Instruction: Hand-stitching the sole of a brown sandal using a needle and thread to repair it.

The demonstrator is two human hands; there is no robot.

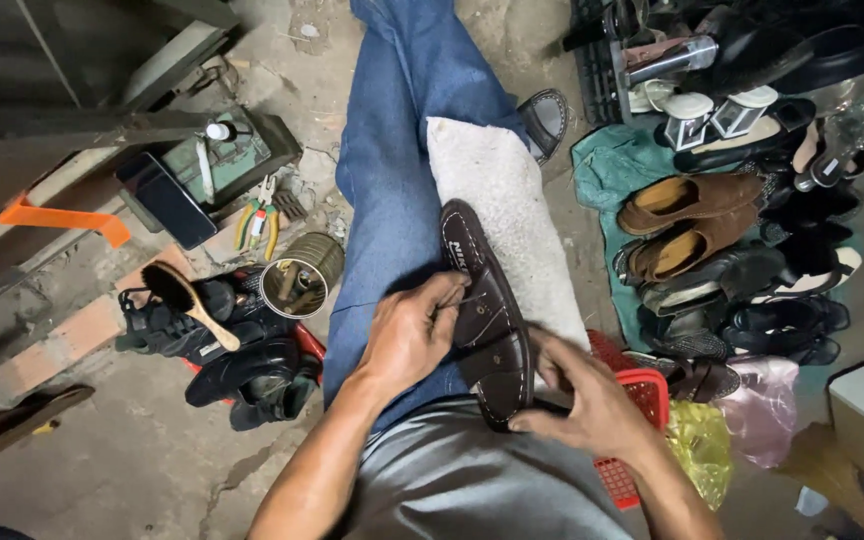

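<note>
hands on dark brown sandal across the lap, resting on a pale cloth.
left hand fingers pinch its strap; right hand fingers grip its heel; shoes line the cracked concrete floor.

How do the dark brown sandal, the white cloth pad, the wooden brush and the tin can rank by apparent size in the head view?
1. White cloth pad
2. Dark brown sandal, held by both hands
3. Wooden brush and tin can: look alike in size, so unranked.
</note>
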